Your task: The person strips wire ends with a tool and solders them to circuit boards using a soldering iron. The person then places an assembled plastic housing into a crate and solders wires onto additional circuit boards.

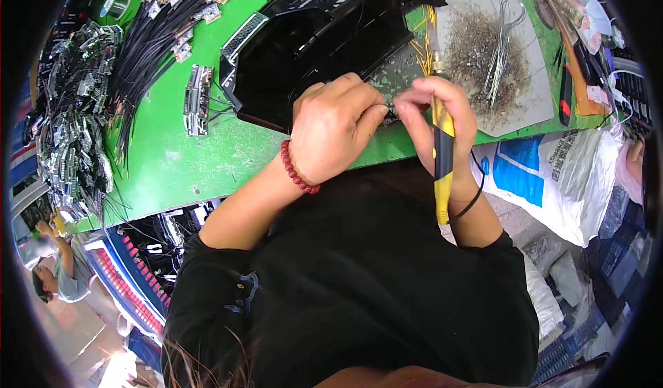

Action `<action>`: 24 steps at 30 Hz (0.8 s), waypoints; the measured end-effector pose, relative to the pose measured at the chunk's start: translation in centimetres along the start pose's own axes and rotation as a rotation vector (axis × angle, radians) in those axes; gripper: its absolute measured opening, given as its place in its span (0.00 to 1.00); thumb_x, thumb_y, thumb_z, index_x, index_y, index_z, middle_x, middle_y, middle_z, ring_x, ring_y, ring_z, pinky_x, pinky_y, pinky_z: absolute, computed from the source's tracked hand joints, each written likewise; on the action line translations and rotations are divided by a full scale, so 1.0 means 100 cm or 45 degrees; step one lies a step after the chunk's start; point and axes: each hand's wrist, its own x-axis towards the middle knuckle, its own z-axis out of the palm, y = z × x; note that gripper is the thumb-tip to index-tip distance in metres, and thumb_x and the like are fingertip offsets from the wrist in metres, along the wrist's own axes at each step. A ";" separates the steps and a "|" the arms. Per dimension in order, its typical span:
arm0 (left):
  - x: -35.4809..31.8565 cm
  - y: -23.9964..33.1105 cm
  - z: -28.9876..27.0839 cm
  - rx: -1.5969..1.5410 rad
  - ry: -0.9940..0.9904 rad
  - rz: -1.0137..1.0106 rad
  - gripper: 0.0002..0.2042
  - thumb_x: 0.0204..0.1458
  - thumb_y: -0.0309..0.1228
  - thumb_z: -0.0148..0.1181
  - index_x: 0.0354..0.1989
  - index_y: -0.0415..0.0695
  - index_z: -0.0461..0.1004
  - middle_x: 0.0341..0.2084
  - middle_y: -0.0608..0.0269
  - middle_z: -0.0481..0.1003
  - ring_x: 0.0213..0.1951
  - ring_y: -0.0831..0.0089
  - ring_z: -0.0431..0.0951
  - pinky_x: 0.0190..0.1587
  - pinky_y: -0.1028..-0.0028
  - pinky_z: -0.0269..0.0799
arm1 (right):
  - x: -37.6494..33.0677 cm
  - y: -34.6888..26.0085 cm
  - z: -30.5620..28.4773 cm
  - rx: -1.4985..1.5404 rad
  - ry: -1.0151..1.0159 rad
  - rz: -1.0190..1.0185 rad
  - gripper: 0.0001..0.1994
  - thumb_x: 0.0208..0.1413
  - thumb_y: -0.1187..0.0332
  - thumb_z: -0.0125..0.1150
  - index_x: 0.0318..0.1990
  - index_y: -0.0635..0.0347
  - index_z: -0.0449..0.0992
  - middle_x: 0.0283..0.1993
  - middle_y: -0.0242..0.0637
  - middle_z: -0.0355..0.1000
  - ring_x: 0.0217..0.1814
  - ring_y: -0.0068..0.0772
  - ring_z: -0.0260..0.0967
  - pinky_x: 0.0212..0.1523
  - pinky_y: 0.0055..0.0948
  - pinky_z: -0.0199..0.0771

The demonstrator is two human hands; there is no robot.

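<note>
Gripped in my right hand (pixel 464 115) is a yellow and black soldering iron (pixel 443 163), its metal end pointing away from me. The thumb and index finger of my left hand (pixel 331 125) are pinched together at the near edge of a large black plastic housing (pixel 311 53). What the left fingers hold is too small and hidden to make out. My right fingertips come close to that spot. To the left of the housing, a small circuit board (pixel 198 101) with wires lies on the green table (pixel 166 153).
A heap of circuit boards (pixel 79 111), a bundle of black wires (pixel 148 49) and a solder spool (pixel 114 6) are at left. At right, a grey sheet (pixel 532 105) bears dark scraps and silvery wire strands (pixel 498 63). A white sack (pixel 552 174) hangs by the table edge. Another person (pixel 65 274) is far left.
</note>
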 end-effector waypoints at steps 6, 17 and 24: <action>-0.003 -0.001 0.003 -0.131 0.045 -0.021 0.04 0.44 0.24 0.64 0.27 0.42 0.75 0.24 0.60 0.73 0.26 0.61 0.76 0.28 0.68 0.72 | 0.001 -0.001 -0.001 -0.025 0.030 0.041 0.17 0.53 0.84 0.58 0.49 0.65 0.64 0.34 0.44 0.75 0.39 0.31 0.75 0.43 0.27 0.74; -0.004 -0.002 0.003 -0.153 0.011 -0.110 0.03 0.46 0.25 0.63 0.27 0.41 0.74 0.24 0.59 0.73 0.26 0.60 0.76 0.28 0.67 0.72 | 0.004 -0.001 0.003 0.123 0.072 -0.036 0.14 0.51 0.85 0.59 0.46 0.68 0.69 0.37 0.42 0.77 0.40 0.29 0.78 0.42 0.24 0.76; -0.004 -0.001 0.002 -0.148 0.044 -0.115 0.03 0.47 0.25 0.62 0.27 0.41 0.74 0.24 0.59 0.73 0.27 0.60 0.76 0.28 0.68 0.72 | 0.003 -0.003 -0.001 0.090 0.058 -0.013 0.15 0.52 0.83 0.59 0.47 0.68 0.69 0.38 0.43 0.77 0.41 0.30 0.77 0.43 0.24 0.76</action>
